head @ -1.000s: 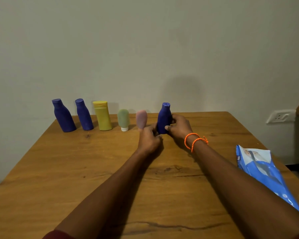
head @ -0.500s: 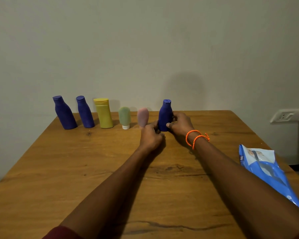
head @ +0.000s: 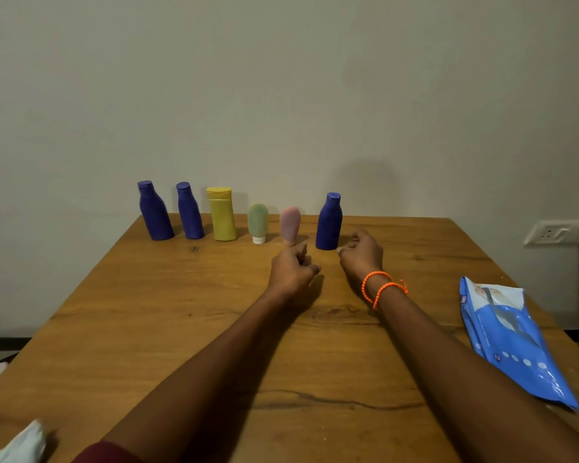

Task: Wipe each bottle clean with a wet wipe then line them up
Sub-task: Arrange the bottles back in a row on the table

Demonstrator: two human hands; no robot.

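Several bottles stand in a row along the far edge of the wooden table [head: 214,329]: two blue bottles [head: 153,212] [head: 189,212], a yellow bottle [head: 222,215], a small green tube [head: 258,222], a small pink tube [head: 290,224] and a third blue bottle [head: 329,222] at the right end. My left hand [head: 293,270] hovers just in front of the pink tube with loosely curled fingers and holds nothing. My right hand [head: 361,253], with orange bracelets at the wrist, sits just right of the third blue bottle, apart from it and holding nothing.
A blue pack of wet wipes [head: 512,339] lies near the table's right edge. A crumpled white wipe [head: 24,444] lies at the near left corner. A wall socket [head: 552,231] is on the wall at the right.
Both hands have let go of the third blue bottle and drawn back toward me. The bottle now stands on its own at the right end of the row.
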